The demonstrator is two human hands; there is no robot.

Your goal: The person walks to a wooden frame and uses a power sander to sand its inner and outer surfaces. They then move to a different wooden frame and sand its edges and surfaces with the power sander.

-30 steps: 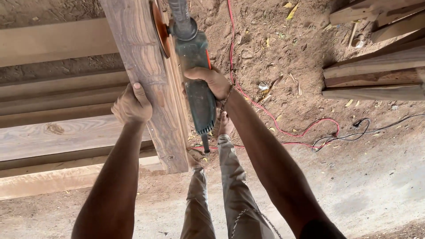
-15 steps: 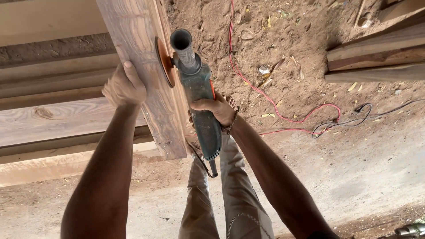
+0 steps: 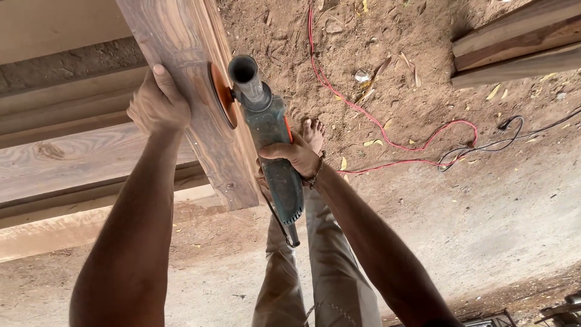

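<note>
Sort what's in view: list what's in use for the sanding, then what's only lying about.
In use:
left hand gripping the upright grey-brown wooden plank
right hand holding the teal angle grinder
orange sanding disc against the plank

Lying about:
red cable
black cable
stacked timber boards

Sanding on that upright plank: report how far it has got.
Done: the plank face near the top shows clean, bright grain. In hand: the left hand grips the plank's edge while the right hand holds the teal angle grinder, its orange disc pressed on the plank's side. Left: I cannot tell how much of that side is finished; the other planks lying behind look weathered and untouched.
</note>
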